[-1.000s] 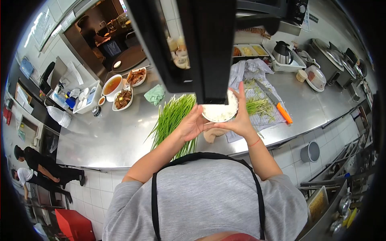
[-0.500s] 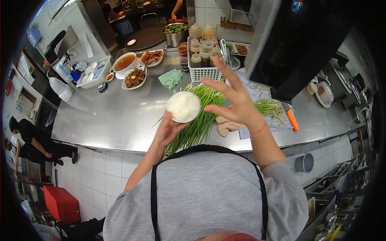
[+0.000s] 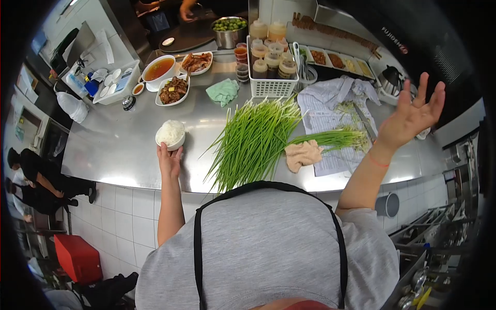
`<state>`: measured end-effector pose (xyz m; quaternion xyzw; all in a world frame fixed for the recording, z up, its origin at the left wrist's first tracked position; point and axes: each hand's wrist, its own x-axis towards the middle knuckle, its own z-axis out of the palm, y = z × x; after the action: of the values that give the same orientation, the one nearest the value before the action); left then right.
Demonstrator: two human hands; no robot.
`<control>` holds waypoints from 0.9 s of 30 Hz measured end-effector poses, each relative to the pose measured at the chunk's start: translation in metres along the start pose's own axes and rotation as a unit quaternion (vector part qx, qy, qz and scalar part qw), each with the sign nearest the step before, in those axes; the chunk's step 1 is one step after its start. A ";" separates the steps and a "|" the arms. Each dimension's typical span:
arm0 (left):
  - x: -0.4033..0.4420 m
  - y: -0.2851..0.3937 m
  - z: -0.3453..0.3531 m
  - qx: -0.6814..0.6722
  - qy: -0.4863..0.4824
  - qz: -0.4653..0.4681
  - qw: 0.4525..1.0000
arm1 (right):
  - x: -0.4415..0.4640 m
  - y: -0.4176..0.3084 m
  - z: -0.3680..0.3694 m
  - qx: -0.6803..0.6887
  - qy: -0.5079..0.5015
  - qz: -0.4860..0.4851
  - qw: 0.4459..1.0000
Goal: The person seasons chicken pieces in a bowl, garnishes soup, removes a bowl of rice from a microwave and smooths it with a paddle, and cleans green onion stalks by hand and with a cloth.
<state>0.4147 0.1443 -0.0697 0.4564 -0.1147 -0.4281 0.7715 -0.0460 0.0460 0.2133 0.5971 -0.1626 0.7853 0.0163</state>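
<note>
My left hand point(image 3: 170, 161) grips a white bowl of rice point(image 3: 170, 133) from its near side, over the left half of the steel counter point(image 3: 119, 155). My right hand point(image 3: 413, 113) is raised at the right with its fingers spread and nothing in it, close to a black appliance point(image 3: 408, 46). Between the hands lies a large bunch of long green chives point(image 3: 253, 144). A smaller bunch point(image 3: 330, 139) rests on newspaper point(image 3: 323, 116) to the right, partly beside a crumpled beige cloth point(image 3: 302, 155). A knife point(image 3: 365, 121) is also on the paper.
Behind stand a soup bowl point(image 3: 159, 70), two meat dishes point(image 3: 196, 63), a green cloth point(image 3: 223, 92), a white basket of sauce bottles point(image 3: 271, 88) and a pot of green fruit point(image 3: 230, 36). A white bin point(image 3: 116, 93) is at left. Two people point(image 3: 41, 175) stand beyond the counter.
My left hand has carried the rice bowl left, away from above the chives. My right hand has swung right, away from the bowl. The view has shifted, showing food trays behind the basket.
</note>
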 end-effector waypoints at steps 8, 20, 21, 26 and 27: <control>0.010 -0.006 0.012 0.066 0.046 0.049 0.995 | -0.107 0.083 -0.062 -0.259 -0.324 0.191 0.889; -0.001 -0.008 0.017 0.071 0.068 0.052 0.994 | -0.261 0.041 -0.072 -0.378 -0.643 0.217 0.630; -0.002 -0.009 0.017 0.068 0.072 0.053 0.994 | -0.260 0.042 -0.071 -0.374 -0.646 0.220 0.628; -0.005 -0.008 0.019 0.073 0.068 0.065 0.993 | -0.189 0.077 -0.030 -0.399 -0.591 0.162 0.682; -0.006 -0.008 0.019 0.069 0.073 0.066 0.993 | -0.166 0.096 -0.014 -0.407 -0.554 0.132 0.714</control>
<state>0.3963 0.1353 -0.0642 0.5297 -0.1175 -0.3329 0.7712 -0.0329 -0.0132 0.0304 0.8336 -0.5235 0.1656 0.0607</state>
